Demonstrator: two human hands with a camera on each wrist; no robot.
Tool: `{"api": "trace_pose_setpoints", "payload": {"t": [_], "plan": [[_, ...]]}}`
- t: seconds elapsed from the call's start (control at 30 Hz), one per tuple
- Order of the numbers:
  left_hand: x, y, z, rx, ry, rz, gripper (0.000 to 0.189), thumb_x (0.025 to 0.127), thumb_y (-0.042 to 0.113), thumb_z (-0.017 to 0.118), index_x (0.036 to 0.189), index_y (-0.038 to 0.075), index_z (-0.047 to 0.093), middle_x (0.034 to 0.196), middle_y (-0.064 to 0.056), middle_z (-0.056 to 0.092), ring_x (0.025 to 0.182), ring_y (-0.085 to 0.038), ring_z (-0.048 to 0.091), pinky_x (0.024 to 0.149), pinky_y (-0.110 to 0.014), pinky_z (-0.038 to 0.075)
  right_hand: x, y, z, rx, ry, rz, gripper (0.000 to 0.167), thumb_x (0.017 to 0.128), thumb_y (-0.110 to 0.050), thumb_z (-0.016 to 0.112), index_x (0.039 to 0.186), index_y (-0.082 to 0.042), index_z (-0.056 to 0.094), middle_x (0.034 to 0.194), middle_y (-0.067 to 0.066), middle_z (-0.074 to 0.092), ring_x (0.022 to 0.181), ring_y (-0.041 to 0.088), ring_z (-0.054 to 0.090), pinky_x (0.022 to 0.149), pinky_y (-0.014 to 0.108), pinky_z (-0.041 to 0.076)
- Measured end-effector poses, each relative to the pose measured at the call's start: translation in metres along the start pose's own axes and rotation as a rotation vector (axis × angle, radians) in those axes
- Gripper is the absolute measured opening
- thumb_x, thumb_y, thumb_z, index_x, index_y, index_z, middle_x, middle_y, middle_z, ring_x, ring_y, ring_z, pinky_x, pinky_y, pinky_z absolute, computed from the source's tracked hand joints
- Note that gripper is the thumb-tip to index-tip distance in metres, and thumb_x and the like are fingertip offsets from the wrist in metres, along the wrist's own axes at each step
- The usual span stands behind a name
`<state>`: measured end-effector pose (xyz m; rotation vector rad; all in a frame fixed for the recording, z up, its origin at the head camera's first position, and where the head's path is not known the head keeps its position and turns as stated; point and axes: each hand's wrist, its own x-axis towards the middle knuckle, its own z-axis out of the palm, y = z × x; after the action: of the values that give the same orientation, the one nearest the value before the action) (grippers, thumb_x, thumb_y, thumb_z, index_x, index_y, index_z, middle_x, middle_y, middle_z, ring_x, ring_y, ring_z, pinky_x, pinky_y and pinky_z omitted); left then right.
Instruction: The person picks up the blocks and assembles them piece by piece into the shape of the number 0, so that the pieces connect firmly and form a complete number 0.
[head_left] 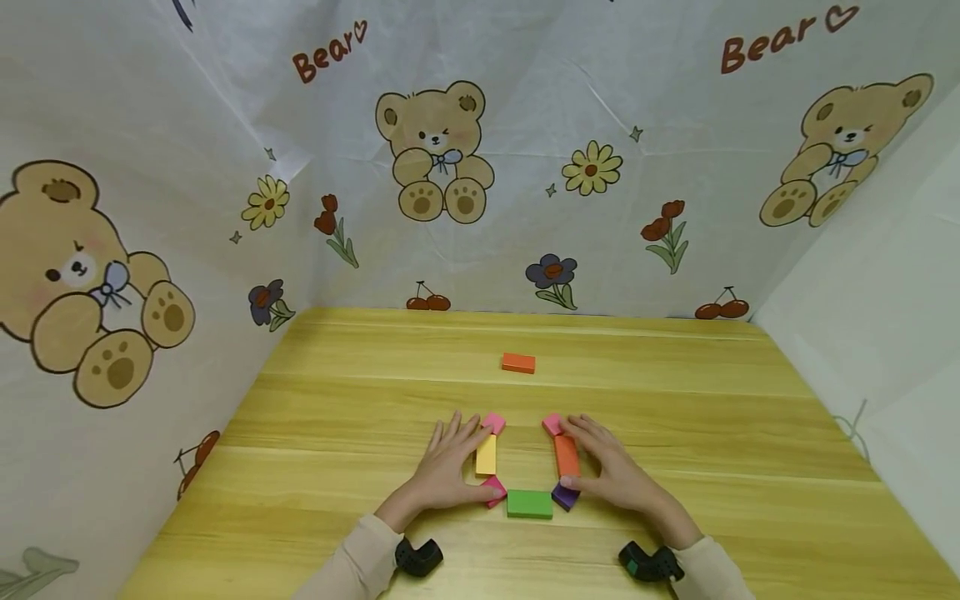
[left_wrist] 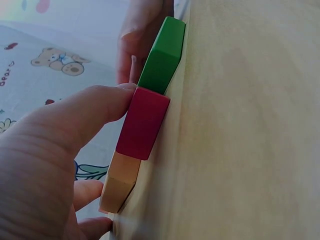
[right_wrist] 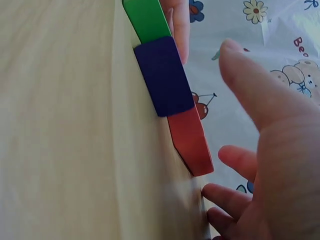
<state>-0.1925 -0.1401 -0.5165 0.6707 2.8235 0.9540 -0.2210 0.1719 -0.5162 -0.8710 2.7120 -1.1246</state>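
Observation:
Colored blocks form a U on the table. On its left side stand a pink block (head_left: 494, 422), a yellow block (head_left: 486, 457) and a magenta block (head_left: 494, 483); a green block (head_left: 529, 504) spans the near end. A purple block (head_left: 566, 497), an orange block (head_left: 567, 457) and another pink block (head_left: 552, 424) make the right side. My left hand (head_left: 444, 473) has its thumb against the magenta block (left_wrist: 143, 124), fingers extended beside the yellow and pink ones. Spread along the right side is my right hand (head_left: 618, 473); its thumb stands off the purple block (right_wrist: 165, 76) in the right wrist view.
Beyond the U, a separate orange block (head_left: 518, 363) lies near the back of the wooden table (head_left: 375, 392). White cloth (head_left: 510, 183) printed with bears encloses the back and sides. Both wrists wear black devices (head_left: 420, 557).

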Motion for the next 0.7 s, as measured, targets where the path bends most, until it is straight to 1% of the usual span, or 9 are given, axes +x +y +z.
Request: {"api": "trace_pose_setpoints", "payload": {"t": [0.17,0.27,0.33,0.47,0.53,0.63,0.7], "plan": [[0.002,-0.001,0.002,0.012,-0.006,0.002,0.096,0.077,0.06,0.071,0.154,0.016,0.032,0.162,-0.013,0.022,0.15,-0.041,0.004,0.118,-0.062,-0.002,0.0,0.001,-0.009,0.084,-0.037,0.059,0.076,0.088,-0.037,0.071,0.152,-0.013,0.037,0.157,0.022,0.029,0.144,0.047,0.022,0.108,0.071,0.024],[0.002,-0.002,0.002,0.015,-0.005,0.0,0.096,0.077,0.061,0.071,0.154,0.017,0.032,0.162,-0.013,0.022,0.15,-0.04,0.004,0.118,-0.062,-0.002,0.005,0.002,-0.017,0.089,-0.041,0.055,0.074,0.09,-0.036,0.069,0.151,-0.01,0.036,0.154,0.022,0.035,0.141,0.046,0.031,0.109,0.066,0.028],[0.002,-0.002,0.002,0.014,-0.002,0.0,0.096,0.077,0.061,0.071,0.154,0.017,0.032,0.162,-0.012,0.022,0.15,-0.04,0.004,0.119,-0.061,-0.002,0.012,0.002,-0.023,0.079,-0.033,0.035,0.072,0.091,-0.034,0.068,0.15,-0.007,0.037,0.15,0.023,0.041,0.136,0.046,0.04,0.107,0.063,0.034],[0.002,-0.003,0.002,0.014,-0.001,0.0,0.096,0.077,0.061,0.071,0.154,0.017,0.032,0.162,-0.012,0.021,0.151,-0.04,0.003,0.119,-0.061,-0.002,0.033,0.0,-0.036,0.062,-0.014,0.017,0.07,0.092,-0.032,0.068,0.149,-0.004,0.039,0.145,0.023,0.047,0.125,0.043,0.051,0.1,0.06,0.043],[0.002,-0.003,0.002,0.009,0.001,0.001,0.097,0.077,0.061,0.071,0.154,0.016,0.033,0.162,-0.013,0.021,0.15,-0.04,0.004,0.119,-0.061,-0.002,0.046,-0.002,-0.042,0.04,0.001,0.023,0.067,0.092,-0.03,0.068,0.147,-0.002,0.042,0.141,0.023,0.051,0.12,0.042,0.055,0.096,0.06,0.046],[0.002,-0.003,0.002,0.0,-0.002,-0.007,0.098,0.076,0.061,0.072,0.154,0.016,0.032,0.162,-0.013,0.02,0.151,-0.039,0.002,0.119,-0.061,-0.003,0.066,-0.005,-0.049,-0.009,0.04,0.041,0.06,0.091,-0.028,0.069,0.141,0.001,0.049,0.129,0.024,0.059,0.111,0.04,0.059,0.091,0.057,0.049],[0.001,-0.002,0.002,-0.003,-0.003,-0.011,0.098,0.076,0.062,0.072,0.154,0.017,0.032,0.162,-0.012,0.02,0.151,-0.038,0.002,0.119,-0.06,-0.004,0.081,-0.005,-0.053,-0.046,0.056,0.059,0.057,0.091,-0.028,0.069,0.137,0.001,0.053,0.124,0.023,0.063,0.106,0.038,0.061,0.089,0.055,0.05]]}}
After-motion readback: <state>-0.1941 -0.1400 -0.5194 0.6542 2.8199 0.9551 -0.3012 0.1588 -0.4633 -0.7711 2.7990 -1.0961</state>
